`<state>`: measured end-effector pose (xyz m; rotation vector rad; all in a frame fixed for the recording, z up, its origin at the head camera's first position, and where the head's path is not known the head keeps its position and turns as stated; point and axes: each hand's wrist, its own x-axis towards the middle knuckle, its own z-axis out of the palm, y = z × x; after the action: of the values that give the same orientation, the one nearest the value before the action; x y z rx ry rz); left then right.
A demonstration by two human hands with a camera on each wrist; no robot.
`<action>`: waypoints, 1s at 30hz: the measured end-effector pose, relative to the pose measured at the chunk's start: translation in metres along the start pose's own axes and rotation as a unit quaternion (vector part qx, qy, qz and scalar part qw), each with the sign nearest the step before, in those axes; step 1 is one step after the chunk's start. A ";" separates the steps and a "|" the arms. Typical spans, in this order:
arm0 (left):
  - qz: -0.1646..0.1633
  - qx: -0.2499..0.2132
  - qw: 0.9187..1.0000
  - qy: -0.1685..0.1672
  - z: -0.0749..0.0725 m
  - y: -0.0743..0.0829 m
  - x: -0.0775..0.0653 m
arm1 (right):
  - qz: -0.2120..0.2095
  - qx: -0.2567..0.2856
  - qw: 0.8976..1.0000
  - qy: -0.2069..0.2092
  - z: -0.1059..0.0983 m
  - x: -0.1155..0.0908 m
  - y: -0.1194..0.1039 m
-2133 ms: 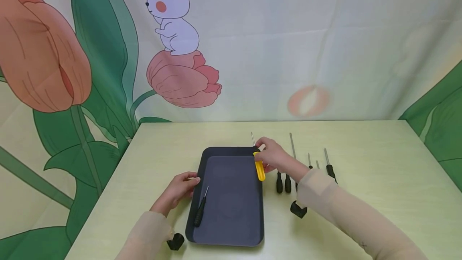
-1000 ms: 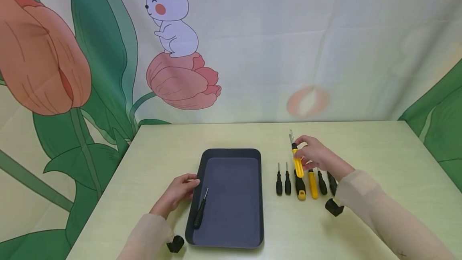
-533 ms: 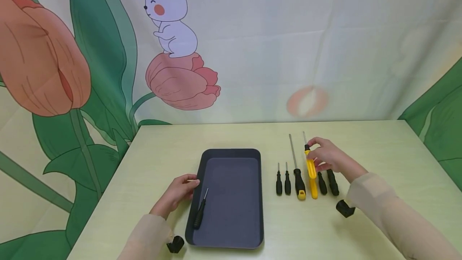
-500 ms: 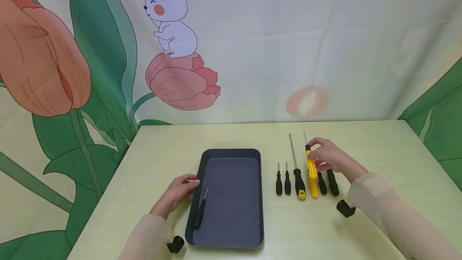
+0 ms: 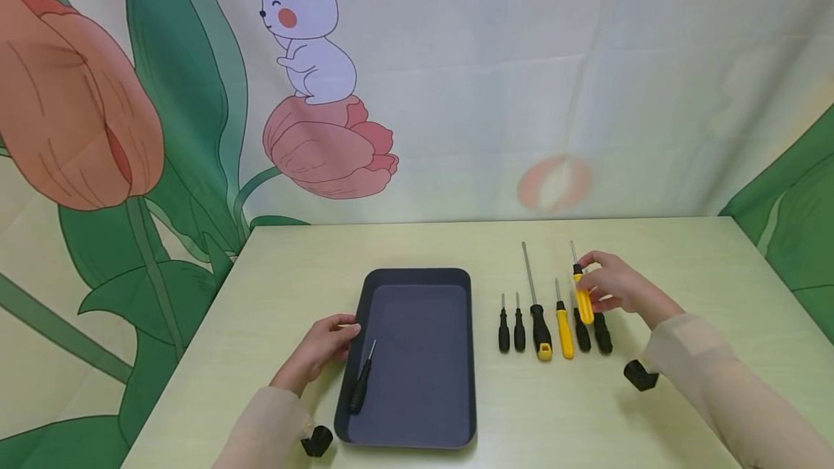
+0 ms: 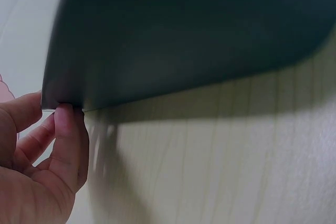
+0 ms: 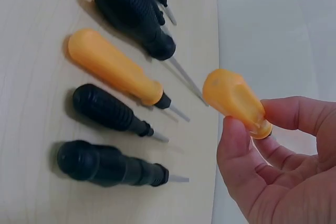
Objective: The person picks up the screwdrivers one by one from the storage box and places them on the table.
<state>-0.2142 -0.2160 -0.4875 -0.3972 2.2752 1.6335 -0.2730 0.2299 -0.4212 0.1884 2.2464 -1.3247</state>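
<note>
A yellow-handled screwdriver (image 5: 583,299) is pinched near its neck by my right hand (image 5: 612,282), raised over the row with its shaft pointing away. In the right wrist view, thumb and fingertips close on the yellow handle (image 7: 234,98). Beneath it lie a black screwdriver (image 5: 582,331) and a thicker black one (image 5: 602,335), both partly covered in the head view. My left hand (image 5: 323,346) grips the left rim of a dark grey tray (image 5: 417,277), thumb over the edge and fingers against the outer wall. Inside the tray, at its left, rests a small black screwdriver (image 5: 361,386).
Left of the held tool, a second yellow screwdriver (image 5: 564,331), a large black-and-yellow one (image 5: 540,331) and two small black ones, the nearer to the tray being a slim screwdriver (image 5: 504,331), lie in line on the pale table (image 5: 300,259). A printed curtain (image 5: 456,129) hangs behind.
The right hand has carried the yellow screwdriver rightward from the tray's far right corner, passing over the row to the black ones. The left hand and tray have stayed put.
</note>
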 end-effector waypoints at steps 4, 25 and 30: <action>-0.003 0.000 1.000 0.001 0.000 0.000 0.001 | 0.010 0.001 1.000 0.002 -0.006 0.003 0.007; -0.002 -0.005 1.000 -0.001 0.000 0.000 -0.001 | 0.030 -0.011 0.999 0.011 -0.024 0.009 0.044; 0.001 -0.004 1.000 -0.004 0.000 0.000 -0.001 | 0.029 -0.018 0.999 0.012 -0.025 0.007 0.050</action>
<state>-0.2134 -0.2162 -0.4871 -0.3892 2.2652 1.6421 -0.2696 0.2760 -0.4534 0.2552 2.2666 -1.2568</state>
